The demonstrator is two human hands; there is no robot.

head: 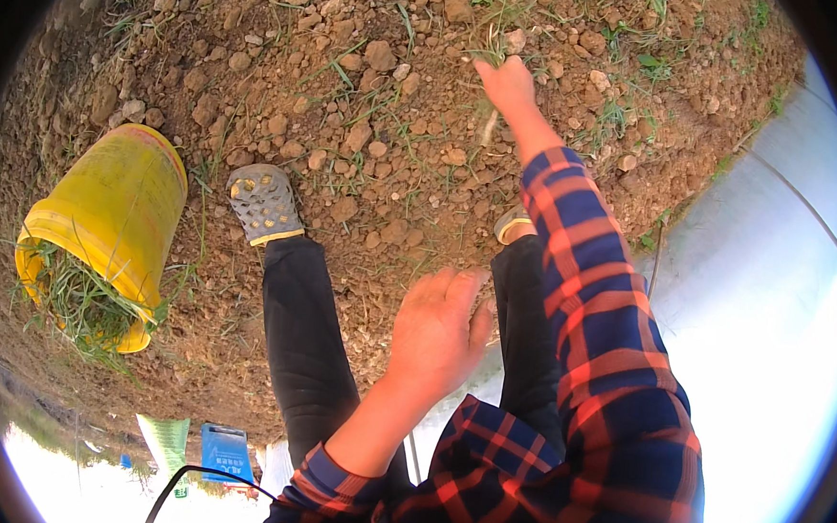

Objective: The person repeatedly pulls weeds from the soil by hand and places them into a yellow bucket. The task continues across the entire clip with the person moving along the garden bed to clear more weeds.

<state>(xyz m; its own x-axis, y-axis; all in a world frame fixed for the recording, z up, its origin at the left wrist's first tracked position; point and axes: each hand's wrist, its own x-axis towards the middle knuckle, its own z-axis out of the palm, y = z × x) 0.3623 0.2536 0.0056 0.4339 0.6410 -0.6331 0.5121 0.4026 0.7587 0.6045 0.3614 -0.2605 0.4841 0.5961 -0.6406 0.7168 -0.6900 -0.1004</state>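
My right hand (508, 87) reaches out over the cloddy brown soil (354, 142) at the upper right, closed on a tuft of grass (494, 50). A pale root or stalk hangs below that fist. Near my body, between the two legs, my left hand (439, 331) is raised with its back to the camera; its fingers are bent close together, and whether anything is in the palm is hidden. On the left a yellow plastic bucket (124, 200) lies on its side, its mouth towards the bottom of the view, with cut or pulled green grass (85, 299) inside and spilling over the rim.
My feet, in grey perforated clogs (264, 198), stand on the soil. Stones and loose grass blades lie around them. White plastic sheeting (763, 268) borders the soil on the right. A blue printed bag (226, 451) and a green-and-white bag (165, 440) lie at the lower left.
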